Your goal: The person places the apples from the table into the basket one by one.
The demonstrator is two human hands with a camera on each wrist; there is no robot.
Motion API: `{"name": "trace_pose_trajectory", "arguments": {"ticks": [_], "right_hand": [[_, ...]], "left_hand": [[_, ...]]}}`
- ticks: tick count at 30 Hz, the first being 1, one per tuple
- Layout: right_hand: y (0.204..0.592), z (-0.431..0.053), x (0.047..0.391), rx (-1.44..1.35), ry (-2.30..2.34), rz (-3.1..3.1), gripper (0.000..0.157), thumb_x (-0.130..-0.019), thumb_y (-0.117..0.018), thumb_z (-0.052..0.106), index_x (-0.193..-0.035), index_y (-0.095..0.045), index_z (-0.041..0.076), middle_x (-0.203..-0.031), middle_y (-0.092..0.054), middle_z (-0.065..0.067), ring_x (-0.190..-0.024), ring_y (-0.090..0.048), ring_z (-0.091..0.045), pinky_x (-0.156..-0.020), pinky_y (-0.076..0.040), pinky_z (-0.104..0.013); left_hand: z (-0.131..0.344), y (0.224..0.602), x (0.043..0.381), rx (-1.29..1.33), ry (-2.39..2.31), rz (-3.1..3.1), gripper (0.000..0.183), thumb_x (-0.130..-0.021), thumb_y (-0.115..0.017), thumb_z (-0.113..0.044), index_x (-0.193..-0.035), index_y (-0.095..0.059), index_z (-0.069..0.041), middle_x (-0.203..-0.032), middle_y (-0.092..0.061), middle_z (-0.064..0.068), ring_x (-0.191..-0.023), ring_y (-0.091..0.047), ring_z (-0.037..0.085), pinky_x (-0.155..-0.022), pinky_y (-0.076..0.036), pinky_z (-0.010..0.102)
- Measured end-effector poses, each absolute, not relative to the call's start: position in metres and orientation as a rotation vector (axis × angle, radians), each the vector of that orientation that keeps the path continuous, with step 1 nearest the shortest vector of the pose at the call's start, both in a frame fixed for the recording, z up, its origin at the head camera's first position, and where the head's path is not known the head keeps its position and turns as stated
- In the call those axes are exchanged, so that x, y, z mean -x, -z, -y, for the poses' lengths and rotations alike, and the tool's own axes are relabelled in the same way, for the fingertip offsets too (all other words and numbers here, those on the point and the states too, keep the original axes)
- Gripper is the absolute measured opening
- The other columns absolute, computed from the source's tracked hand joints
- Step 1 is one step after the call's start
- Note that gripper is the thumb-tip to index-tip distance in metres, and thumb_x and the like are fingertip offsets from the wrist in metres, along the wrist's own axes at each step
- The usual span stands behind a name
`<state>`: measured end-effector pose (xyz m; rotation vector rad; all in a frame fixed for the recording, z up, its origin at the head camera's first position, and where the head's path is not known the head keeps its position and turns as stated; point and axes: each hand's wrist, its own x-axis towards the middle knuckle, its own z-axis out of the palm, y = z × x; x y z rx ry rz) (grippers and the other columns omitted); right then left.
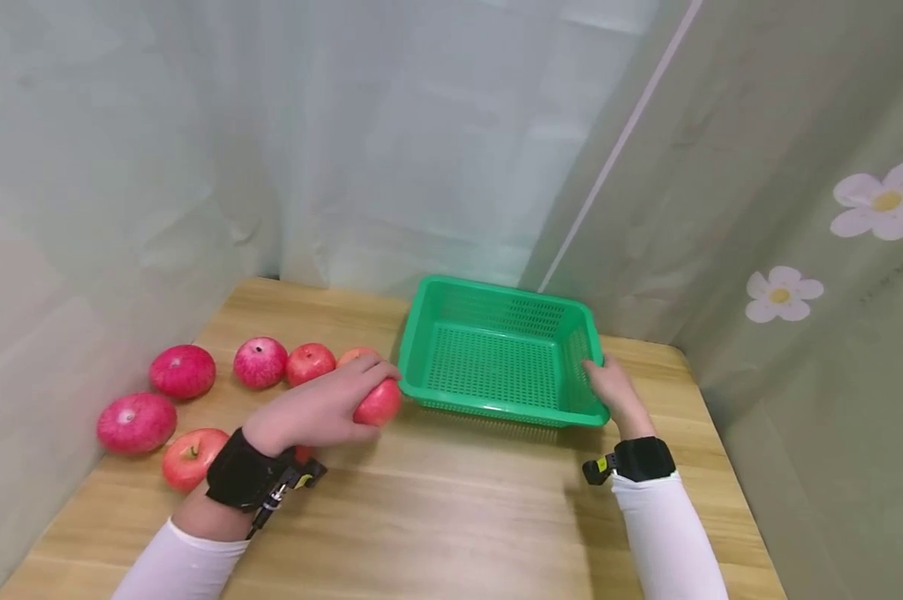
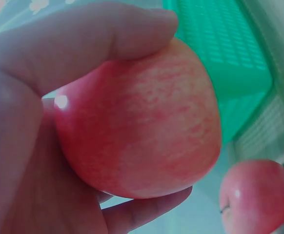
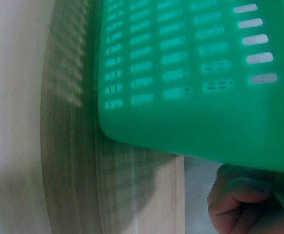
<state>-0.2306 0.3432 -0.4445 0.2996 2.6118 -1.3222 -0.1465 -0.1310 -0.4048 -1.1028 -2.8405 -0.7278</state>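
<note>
My left hand [image 1: 330, 404] grips a red apple [image 1: 379, 403] at the near left corner of a green plastic basket [image 1: 489, 408]. In the left wrist view the thumb lies over the apple [image 2: 147, 122], with fingers beneath it. My right hand [image 1: 616, 390] holds the basket's right rim, thumb on the inner side; in the right wrist view its curled fingers [image 3: 242, 195] show under the rim. Nothing lies inside the basket. Behind the left hand sit a red apple [image 1: 311, 364] and a partly hidden paler apple [image 1: 357, 355].
Three deep-pink round fruits [image 1: 182, 371] stand at the table's left side. Another red apple [image 1: 189, 458] lies beside the left wrist. The wooden table [image 1: 451, 517] is bounded by pale curtains [image 1: 436, 150] at the back and sides.
</note>
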Motion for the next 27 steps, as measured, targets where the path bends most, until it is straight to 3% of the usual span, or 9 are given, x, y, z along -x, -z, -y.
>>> {"name": "trace_pose_trajectory", "arguments": {"ticks": [3, 8, 14, 21, 27], "right_hand": [[0.449, -0.343, 0.231, -0.314, 1.359, -2.591, 0.062, -0.114, -0.037, 0.029, -0.161, -0.025, -0.01, -0.146, -0.047, -0.033, -0.126, -0.055, -0.045, -0.099, -0.053, -0.056], [0.452, -0.343, 0.233, -0.298, 1.291, -2.651, 0.061, -0.113, -0.035, 0.03, -0.161, -0.025, -0.007, -0.147, -0.046, -0.032, -0.127, -0.053, -0.045, -0.1, -0.051, -0.058], [0.451, -0.339, 0.234, -0.295, 1.196, -2.721, 0.057, -0.113, -0.035, 0.027, -0.158, -0.03, -0.008, -0.144, -0.049, -0.031, -0.125, -0.054, -0.044, -0.1, -0.05, -0.057], [0.451, -0.336, 0.232, -0.319, 1.187, -2.74, 0.055, -0.113, -0.036, 0.025, -0.156, -0.031, -0.009, -0.141, -0.051, -0.032, -0.124, -0.055, -0.046, -0.099, -0.051, -0.057], [0.451, -0.335, 0.233, -0.325, 1.177, -2.738, 0.054, -0.113, -0.035, 0.026, -0.155, -0.032, -0.008, -0.139, -0.052, -0.032, -0.121, -0.057, -0.044, -0.094, -0.053, -0.054]], "left_hand": [[0.123, 0.403, 0.148, 1.115, 0.739, 2.847, 0.068, -0.089, -0.084, -0.028, -0.148, -0.055, -0.012, -0.139, -0.056, 0.001, -0.121, -0.059, 0.018, -0.095, -0.059, 0.039], [0.11, 0.393, 0.156, 1.158, 0.798, 2.867, 0.071, -0.096, -0.082, -0.038, -0.156, -0.05, -0.021, -0.142, -0.051, 0.003, -0.123, -0.059, 0.021, -0.1, -0.056, 0.043], [0.096, 0.387, 0.169, 1.242, 0.76, 2.841, 0.062, -0.098, -0.078, -0.046, -0.151, -0.055, -0.023, -0.135, -0.052, -0.001, -0.124, -0.054, 0.017, -0.101, -0.054, 0.039], [0.08, 0.389, 0.18, 1.209, 0.873, 2.879, 0.055, -0.097, -0.079, -0.041, -0.145, -0.055, -0.027, -0.135, -0.049, -0.002, -0.107, -0.063, 0.014, -0.092, -0.057, 0.036], [0.068, 0.39, 0.19, 1.213, 0.902, 2.849, 0.051, -0.093, -0.08, -0.034, -0.139, -0.058, -0.029, -0.13, -0.05, -0.002, -0.104, -0.062, 0.013, -0.086, -0.058, 0.032]]}}
